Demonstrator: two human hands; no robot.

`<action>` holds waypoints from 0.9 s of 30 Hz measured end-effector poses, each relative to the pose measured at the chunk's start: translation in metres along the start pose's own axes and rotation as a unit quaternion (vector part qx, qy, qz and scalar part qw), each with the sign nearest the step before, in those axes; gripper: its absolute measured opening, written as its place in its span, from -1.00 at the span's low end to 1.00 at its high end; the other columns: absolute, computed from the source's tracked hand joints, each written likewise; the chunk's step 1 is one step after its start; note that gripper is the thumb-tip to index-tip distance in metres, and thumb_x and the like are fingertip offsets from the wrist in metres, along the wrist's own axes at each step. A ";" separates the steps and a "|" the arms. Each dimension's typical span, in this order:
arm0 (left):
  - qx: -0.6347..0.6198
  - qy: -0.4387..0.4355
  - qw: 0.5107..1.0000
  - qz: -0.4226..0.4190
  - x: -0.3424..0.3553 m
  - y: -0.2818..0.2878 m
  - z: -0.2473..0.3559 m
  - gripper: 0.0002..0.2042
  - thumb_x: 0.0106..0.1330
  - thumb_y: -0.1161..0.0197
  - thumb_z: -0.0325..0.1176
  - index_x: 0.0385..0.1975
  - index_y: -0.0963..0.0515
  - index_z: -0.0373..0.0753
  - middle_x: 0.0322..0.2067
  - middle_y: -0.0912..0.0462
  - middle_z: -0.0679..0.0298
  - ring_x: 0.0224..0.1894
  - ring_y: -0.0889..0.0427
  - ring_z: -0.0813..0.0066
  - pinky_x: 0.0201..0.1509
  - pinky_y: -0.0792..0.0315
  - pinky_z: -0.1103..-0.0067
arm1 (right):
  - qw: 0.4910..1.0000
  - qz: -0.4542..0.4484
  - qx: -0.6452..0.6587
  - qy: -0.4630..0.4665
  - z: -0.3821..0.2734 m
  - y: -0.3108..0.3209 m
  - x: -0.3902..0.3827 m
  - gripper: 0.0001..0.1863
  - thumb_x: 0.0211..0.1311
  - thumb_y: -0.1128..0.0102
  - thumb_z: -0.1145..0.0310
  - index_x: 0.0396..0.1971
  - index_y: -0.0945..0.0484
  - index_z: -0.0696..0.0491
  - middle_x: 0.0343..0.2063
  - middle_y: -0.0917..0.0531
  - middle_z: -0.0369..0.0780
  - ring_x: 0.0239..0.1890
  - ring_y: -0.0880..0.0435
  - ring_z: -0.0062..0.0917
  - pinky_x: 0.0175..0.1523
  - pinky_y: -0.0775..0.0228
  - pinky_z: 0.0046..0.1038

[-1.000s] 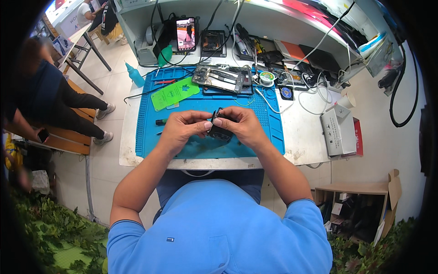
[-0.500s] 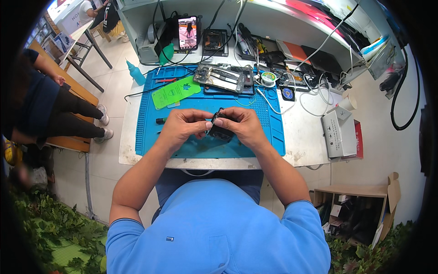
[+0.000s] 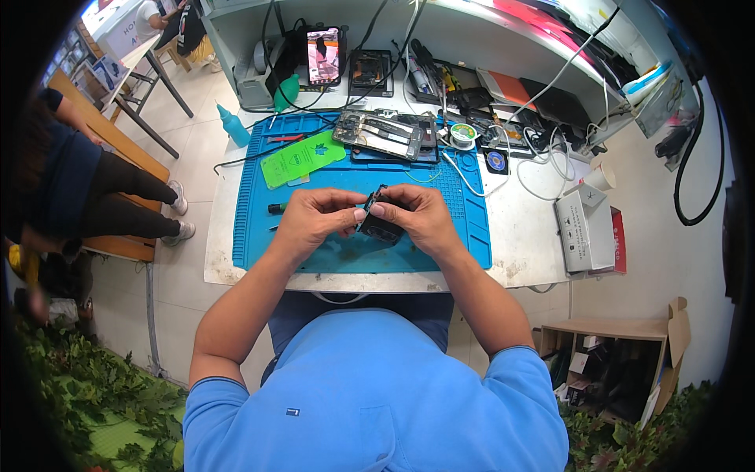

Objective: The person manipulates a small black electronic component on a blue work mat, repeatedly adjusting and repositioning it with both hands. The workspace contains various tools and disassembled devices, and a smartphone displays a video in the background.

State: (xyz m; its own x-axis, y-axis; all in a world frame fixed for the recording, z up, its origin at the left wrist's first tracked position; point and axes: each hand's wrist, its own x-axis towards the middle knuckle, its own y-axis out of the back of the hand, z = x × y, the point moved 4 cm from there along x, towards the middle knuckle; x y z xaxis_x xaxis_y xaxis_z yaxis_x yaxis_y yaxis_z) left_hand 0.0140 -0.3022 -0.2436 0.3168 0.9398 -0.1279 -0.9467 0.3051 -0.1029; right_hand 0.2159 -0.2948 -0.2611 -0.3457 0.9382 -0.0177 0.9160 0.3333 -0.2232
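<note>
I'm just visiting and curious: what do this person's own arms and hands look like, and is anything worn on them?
Both forearms are bare. The left hand and right hand wear no gloves, and no watch or ring shows. Short sleeves of a bright blue shirt end above the elbows with ribbed cuffs. The shirt bears a small dark mark on the chest.

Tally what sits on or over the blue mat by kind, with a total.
Hands: 2, left hand and right hand, both on the small black part
Small black part: 1
Green card: 1
Opened phone: 1
Screwdriver: 1
Total: 6, all over the blue mat
</note>
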 end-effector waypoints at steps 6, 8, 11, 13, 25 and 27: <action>0.009 0.001 1.000 -0.009 0.001 0.000 -0.003 -0.70 0.30 -0.49 -0.34 -0.05 -0.74 -0.38 -0.34 -0.79 0.23 -0.42 -0.67 0.62 -0.30 -0.58 0.66 | 1.000 0.005 0.006 0.013 0.000 -0.001 0.000 -0.72 0.26 -0.51 0.38 -0.13 -0.73 0.24 -0.28 -0.79 -0.21 -0.26 -0.71 -0.65 -0.11 -0.57 -0.57; 0.002 0.002 1.000 -0.011 0.002 0.000 -0.004 -0.70 0.30 -0.49 -0.34 -0.06 -0.74 -0.37 -0.34 -0.79 0.23 -0.42 -0.67 0.62 -0.30 -0.58 0.66 | 1.000 -0.001 0.002 0.011 0.000 0.001 0.001 -0.72 0.26 -0.51 0.38 -0.13 -0.73 0.24 -0.28 -0.79 -0.21 -0.26 -0.71 -0.65 -0.11 -0.57 -0.57; -0.004 -0.003 1.000 -0.010 0.001 -0.001 -0.002 -0.70 0.31 -0.49 -0.33 -0.06 -0.74 -0.38 -0.33 -0.79 0.22 -0.41 -0.67 0.62 -0.29 -0.58 0.66 | 1.000 -0.001 0.001 0.008 0.000 0.001 0.001 -0.71 0.27 -0.51 0.38 -0.12 -0.72 0.23 -0.27 -0.79 -0.21 -0.26 -0.71 -0.65 -0.11 -0.57 -0.56; -0.009 -0.005 1.000 -0.006 0.001 -0.002 -0.002 -0.70 0.31 -0.49 -0.33 -0.05 -0.73 -0.38 -0.33 -0.79 0.22 -0.41 -0.68 0.62 -0.28 -0.58 0.66 | 1.000 0.001 0.000 0.007 0.000 0.002 0.001 -0.71 0.27 -0.51 0.38 -0.11 -0.72 0.23 -0.27 -0.78 -0.21 -0.26 -0.71 -0.65 -0.11 -0.58 -0.56; -0.011 0.000 1.000 -0.003 0.004 -0.001 -0.007 -0.70 0.33 -0.48 -0.32 -0.05 -0.73 -0.39 -0.34 -0.78 0.22 -0.42 -0.68 0.62 -0.29 -0.59 0.67 | 1.000 0.005 -0.002 0.003 0.002 0.003 0.002 -0.68 0.27 -0.51 0.33 -0.10 -0.72 0.24 -0.28 -0.78 -0.19 -0.27 -0.72 -0.64 -0.13 -0.58 -0.55; -0.011 -0.001 1.000 -0.003 0.004 -0.001 -0.007 -0.70 0.33 -0.48 -0.33 -0.05 -0.73 -0.39 -0.35 -0.78 0.22 -0.43 -0.68 0.63 -0.30 -0.59 0.67 | 1.000 0.005 -0.004 0.002 0.003 0.003 0.002 -0.68 0.28 -0.51 0.32 -0.10 -0.72 0.24 -0.28 -0.78 -0.19 -0.27 -0.72 -0.64 -0.14 -0.58 -0.55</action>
State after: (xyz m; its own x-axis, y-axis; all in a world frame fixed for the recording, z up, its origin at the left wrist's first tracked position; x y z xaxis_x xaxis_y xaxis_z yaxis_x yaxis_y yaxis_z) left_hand 0.0164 -0.2999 -0.2506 0.3226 0.9381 -0.1259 -0.9433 0.3077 -0.1246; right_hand 0.2174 -0.2920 -0.2645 -0.3359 0.9418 -0.0155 0.9210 0.3250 -0.2149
